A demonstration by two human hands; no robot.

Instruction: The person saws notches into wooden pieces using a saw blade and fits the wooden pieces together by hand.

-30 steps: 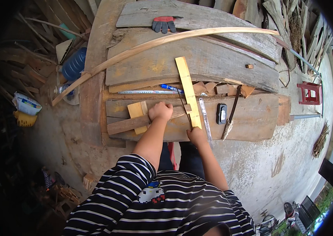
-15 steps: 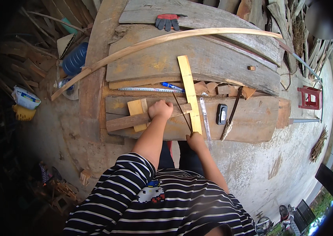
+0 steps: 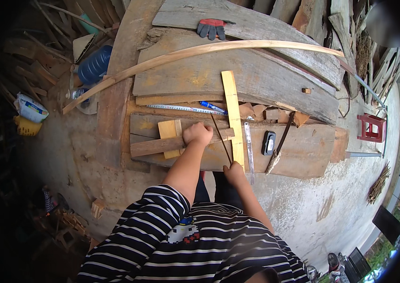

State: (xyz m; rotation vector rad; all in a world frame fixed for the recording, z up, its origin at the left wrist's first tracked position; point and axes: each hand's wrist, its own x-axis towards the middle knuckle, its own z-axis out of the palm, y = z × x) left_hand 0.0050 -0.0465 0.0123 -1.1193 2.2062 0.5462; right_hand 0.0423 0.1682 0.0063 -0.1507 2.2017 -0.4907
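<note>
My left hand (image 3: 197,134) is closed over a brown wooden strip (image 3: 155,146), gripping it near its right part. The strip lies across a short yellowish block (image 3: 170,129) on the grey plank bench (image 3: 285,162). My right hand (image 3: 235,172) is closed round the near end of a long thin dark blade (image 3: 222,141); its handle is hidden in the fist. The blade, seen nearly edge-on, slants across the strip just right of my left hand, so I cannot tell its exact kind. A pale yellow board (image 3: 232,101) stretches away from my right hand, beside the strip's right end.
A metal ruler (image 3: 249,150), a black box-shaped item (image 3: 268,143) and a second dark blade with a wrapped handle (image 3: 273,162) lie to the right. Behind are a measuring tape strip (image 3: 176,109), a blue marker (image 3: 211,106), a long curved batten (image 3: 195,50) and a glove (image 3: 211,30).
The whole scene has shifted slightly right and down in the picture. Both hands keep their grips, and the blade still crosses the strip at about the same place.
</note>
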